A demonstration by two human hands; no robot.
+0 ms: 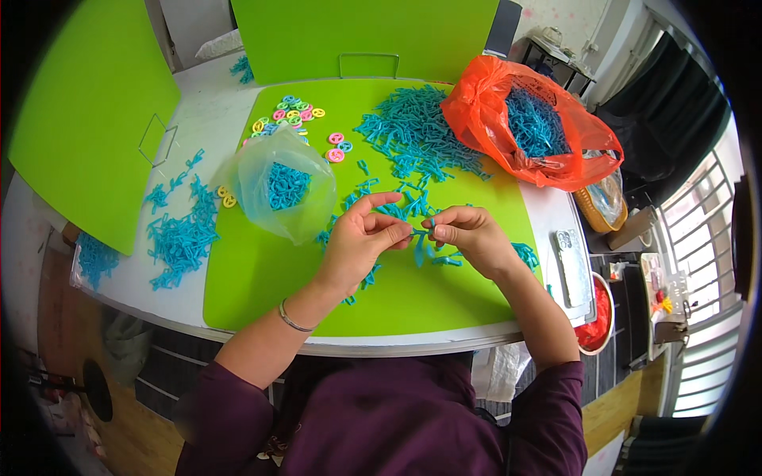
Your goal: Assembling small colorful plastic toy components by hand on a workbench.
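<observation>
My left hand (363, 239) is closed in a pinch, thumb against fingers, at one end of a small teal plastic piece (420, 249). Facing it, my right hand (470, 236) also pinches a small teal piece, most of it hidden by the fingertips. The two sets of fingertips are close together over the green mat (429, 305). Loose teal pieces (413, 202) lie scattered under and around both hands. A large heap of the same pieces (421, 127) spreads behind them.
Left of my hands stands a translucent bag (313, 202) with teal pieces inside. Colourful plastic rings (336, 139) lie behind it. An orange-red bag (476, 99) of teal pieces sits back right. A phone (568, 266) rests by the right edge. More pieces (182, 238) lie left.
</observation>
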